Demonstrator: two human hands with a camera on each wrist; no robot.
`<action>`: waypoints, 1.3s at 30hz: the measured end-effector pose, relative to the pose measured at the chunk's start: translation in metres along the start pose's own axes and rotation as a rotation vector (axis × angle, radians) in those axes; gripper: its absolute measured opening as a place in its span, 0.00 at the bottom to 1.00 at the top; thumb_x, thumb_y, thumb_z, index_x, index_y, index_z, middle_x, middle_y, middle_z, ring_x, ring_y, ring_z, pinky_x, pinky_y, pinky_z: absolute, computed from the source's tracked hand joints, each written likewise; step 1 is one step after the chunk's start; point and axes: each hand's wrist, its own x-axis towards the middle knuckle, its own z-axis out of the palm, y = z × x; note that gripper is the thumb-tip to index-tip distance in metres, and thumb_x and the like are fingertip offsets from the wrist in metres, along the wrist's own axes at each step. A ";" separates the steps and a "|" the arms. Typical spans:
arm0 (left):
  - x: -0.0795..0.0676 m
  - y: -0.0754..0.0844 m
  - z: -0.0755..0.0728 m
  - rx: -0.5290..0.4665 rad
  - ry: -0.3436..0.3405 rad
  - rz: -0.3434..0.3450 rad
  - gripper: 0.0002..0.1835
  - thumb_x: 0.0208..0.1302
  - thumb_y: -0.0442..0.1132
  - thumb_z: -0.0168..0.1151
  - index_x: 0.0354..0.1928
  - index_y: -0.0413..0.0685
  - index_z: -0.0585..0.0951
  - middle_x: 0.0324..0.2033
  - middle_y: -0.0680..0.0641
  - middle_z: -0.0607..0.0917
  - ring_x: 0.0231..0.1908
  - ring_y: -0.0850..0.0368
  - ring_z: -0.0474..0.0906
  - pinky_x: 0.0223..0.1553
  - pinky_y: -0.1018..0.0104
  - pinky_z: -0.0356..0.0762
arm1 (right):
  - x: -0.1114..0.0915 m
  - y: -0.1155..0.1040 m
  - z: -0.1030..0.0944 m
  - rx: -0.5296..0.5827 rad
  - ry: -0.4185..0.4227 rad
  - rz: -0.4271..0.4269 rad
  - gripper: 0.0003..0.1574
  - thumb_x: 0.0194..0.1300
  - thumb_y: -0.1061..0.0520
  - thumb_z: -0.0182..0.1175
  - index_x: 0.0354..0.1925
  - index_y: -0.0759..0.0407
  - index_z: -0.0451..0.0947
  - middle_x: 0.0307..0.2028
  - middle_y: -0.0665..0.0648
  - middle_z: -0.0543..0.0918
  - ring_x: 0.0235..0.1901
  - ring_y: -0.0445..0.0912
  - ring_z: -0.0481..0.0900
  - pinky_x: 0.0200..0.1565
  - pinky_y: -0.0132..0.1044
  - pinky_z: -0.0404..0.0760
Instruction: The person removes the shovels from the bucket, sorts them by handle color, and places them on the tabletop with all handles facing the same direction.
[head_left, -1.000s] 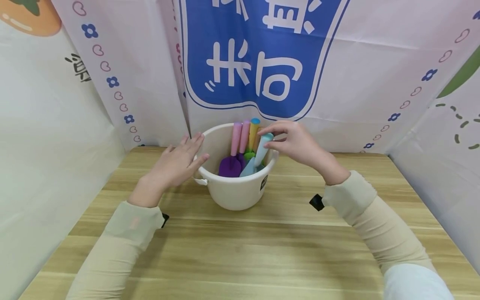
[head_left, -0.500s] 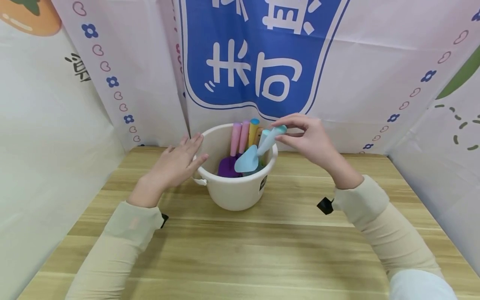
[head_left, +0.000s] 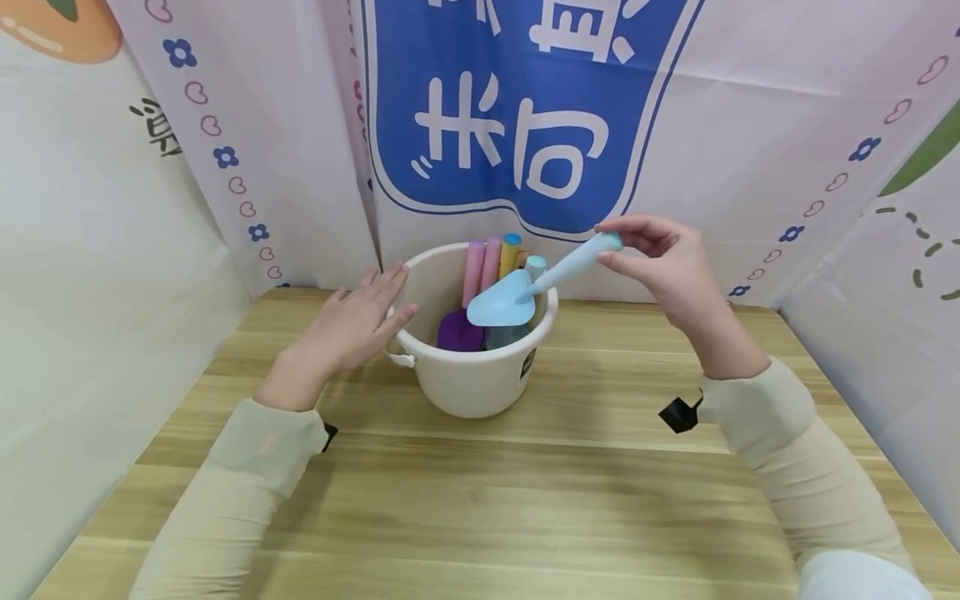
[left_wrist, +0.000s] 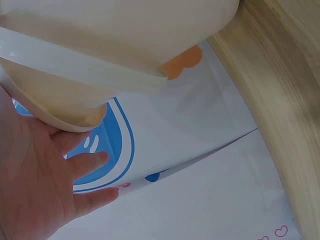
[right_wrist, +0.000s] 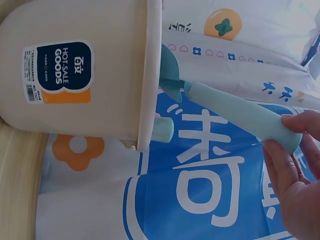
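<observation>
A cream plastic bucket (head_left: 472, 383) stands at the back of the wooden table. My right hand (head_left: 663, 262) pinches the handle end of a light blue toy shovel (head_left: 573, 262), whose blade hangs over the bucket's opening. In the right wrist view the shovel's handle (right_wrist: 240, 112) slants out past the rim, thumb and fingers at its end. My left hand (head_left: 360, 325) rests on the bucket's left rim with its fingers spread; the left wrist view shows this hand (left_wrist: 45, 170) beside the rim. Inside the bucket are pink handles (head_left: 474, 271), a yellow handle (head_left: 509, 254) and a purple blade (head_left: 460, 332).
Another light blue handle (head_left: 535, 267) leans at the bucket's right rim. Behind the bucket hangs a white cloth with a blue printed sign (head_left: 517, 125). White cloth walls (head_left: 90, 275) flank the wooden tabletop (head_left: 480, 508). A label (right_wrist: 57, 72) is stuck on the bucket.
My right hand has lifted the light blue shovel up and to the right, raising its blade from among the other tools. The left hand has stayed at the rim.
</observation>
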 end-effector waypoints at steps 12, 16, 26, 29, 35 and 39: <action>0.001 0.001 -0.002 0.014 -0.006 0.003 0.41 0.81 0.65 0.30 0.83 0.46 0.44 0.81 0.45 0.43 0.79 0.38 0.37 0.73 0.28 0.40 | -0.005 -0.004 -0.021 0.191 0.091 -0.013 0.15 0.62 0.74 0.67 0.45 0.62 0.90 0.42 0.54 0.89 0.39 0.43 0.83 0.46 0.27 0.84; 0.001 0.001 -0.002 0.015 -0.009 0.001 0.41 0.81 0.65 0.29 0.83 0.46 0.44 0.81 0.45 0.43 0.79 0.38 0.37 0.73 0.28 0.39 | -0.006 -0.004 -0.027 0.259 0.118 -0.034 0.16 0.64 0.76 0.65 0.45 0.62 0.90 0.44 0.54 0.89 0.41 0.44 0.85 0.48 0.30 0.84; 0.000 0.001 -0.001 0.011 0.001 0.004 0.41 0.81 0.65 0.30 0.82 0.45 0.45 0.81 0.45 0.44 0.79 0.37 0.37 0.72 0.28 0.40 | -0.013 -0.002 -0.044 0.390 0.215 -0.053 0.15 0.63 0.78 0.63 0.44 0.68 0.89 0.43 0.58 0.89 0.42 0.46 0.86 0.49 0.33 0.85; -0.001 0.001 -0.001 0.010 0.000 0.002 0.41 0.81 0.64 0.31 0.82 0.45 0.45 0.81 0.45 0.43 0.79 0.37 0.37 0.72 0.28 0.40 | -0.015 0.001 -0.049 0.421 0.248 -0.075 0.14 0.62 0.79 0.63 0.44 0.71 0.87 0.42 0.60 0.89 0.40 0.48 0.85 0.48 0.35 0.86; 0.001 0.000 0.001 0.001 0.021 0.004 0.40 0.82 0.62 0.34 0.82 0.44 0.47 0.81 0.45 0.45 0.79 0.37 0.39 0.72 0.28 0.42 | -0.020 0.006 -0.061 0.525 0.296 -0.091 0.13 0.62 0.81 0.62 0.43 0.74 0.86 0.41 0.63 0.88 0.39 0.49 0.84 0.47 0.37 0.86; 0.002 -0.001 0.001 -0.003 0.025 0.003 0.39 0.82 0.60 0.36 0.82 0.44 0.48 0.81 0.45 0.45 0.79 0.37 0.39 0.72 0.28 0.42 | -0.024 0.010 -0.073 0.563 0.335 -0.066 0.13 0.61 0.80 0.64 0.44 0.74 0.85 0.42 0.62 0.88 0.41 0.50 0.84 0.48 0.37 0.86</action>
